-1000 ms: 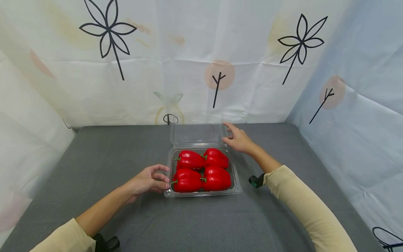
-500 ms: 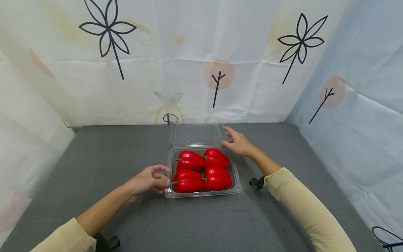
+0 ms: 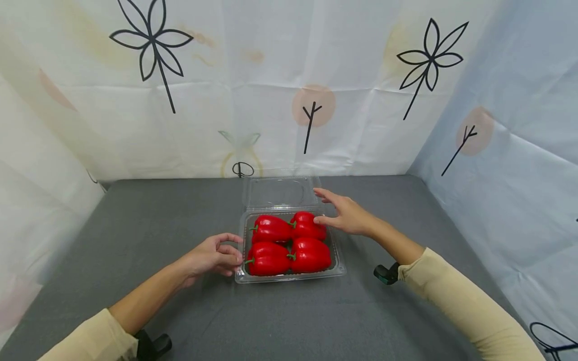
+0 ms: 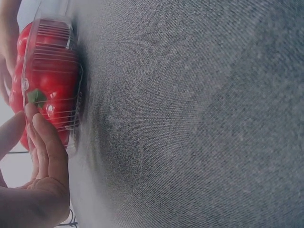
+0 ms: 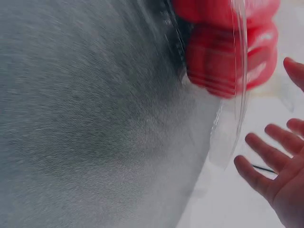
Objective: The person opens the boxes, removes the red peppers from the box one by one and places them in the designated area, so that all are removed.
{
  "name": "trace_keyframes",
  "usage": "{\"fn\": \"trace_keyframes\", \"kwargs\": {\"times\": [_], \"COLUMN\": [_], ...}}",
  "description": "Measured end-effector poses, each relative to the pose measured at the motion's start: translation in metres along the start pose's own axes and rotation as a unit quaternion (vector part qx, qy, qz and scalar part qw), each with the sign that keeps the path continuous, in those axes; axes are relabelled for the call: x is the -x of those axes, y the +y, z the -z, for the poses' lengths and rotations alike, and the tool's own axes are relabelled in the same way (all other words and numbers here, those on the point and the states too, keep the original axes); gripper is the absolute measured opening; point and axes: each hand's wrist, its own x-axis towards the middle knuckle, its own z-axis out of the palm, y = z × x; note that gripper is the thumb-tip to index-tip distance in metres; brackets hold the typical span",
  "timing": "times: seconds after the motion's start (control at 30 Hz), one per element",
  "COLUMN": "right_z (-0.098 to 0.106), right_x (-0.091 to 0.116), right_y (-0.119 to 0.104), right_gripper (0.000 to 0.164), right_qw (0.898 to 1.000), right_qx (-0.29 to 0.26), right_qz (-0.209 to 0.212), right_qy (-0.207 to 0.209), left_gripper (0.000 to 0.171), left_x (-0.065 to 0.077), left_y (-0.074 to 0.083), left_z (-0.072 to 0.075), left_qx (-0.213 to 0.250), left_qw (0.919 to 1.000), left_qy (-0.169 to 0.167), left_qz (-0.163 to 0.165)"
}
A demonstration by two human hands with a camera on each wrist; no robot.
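Several red bell peppers (image 3: 269,258) with green stems lie in a clear plastic clamshell container (image 3: 289,279). Its clear lid (image 3: 280,193) is folded back behind the base. At the container's left edge, my left hand (image 3: 212,258) holds the rim, thumb above and fingers along the side wall, as the left wrist view shows. Over the back right corner hovers my right hand (image 3: 347,214), its fingers spread apart and nothing in its grasp. Its thumb passes in front of the back right bell pepper (image 3: 308,225). The right wrist view shows this hand (image 5: 280,171) apart from the container.
Grey cloth (image 3: 289,321) covers the table around the container. Behind it hangs a pale curtain (image 3: 253,100) printed with flowers and twigs, with more curtain along both sides.
My right hand has left the lid's right edge and come nearer and slightly left, over the back right pepper. The lid has settled a little lower. My left hand stays at the rim.
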Motion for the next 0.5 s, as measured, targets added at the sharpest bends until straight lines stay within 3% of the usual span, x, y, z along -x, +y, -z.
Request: {"fn": "trace_keyframes", "kwargs": {"times": [0.27,0.5], "right_z": [-0.002,-0.003], "right_x": [0.021,0.036], "right_y": [-0.018,-0.025], "right_gripper": [0.078,0.082], "right_qw": [0.994,0.981], "right_qx": [-0.053,-0.111], "right_qz": [0.085,0.121], "right_qy": [-0.036,-0.101], "left_gripper": [0.058,0.058], "left_x": [0.0,0.0], "left_y": [0.0,0.0], "left_z": [0.0,-0.001], "left_qx": [-0.008,-0.004], "left_qw": [1.0,1.0], "left_qy": [0.004,0.001], "left_qz": [0.0,0.001]}}
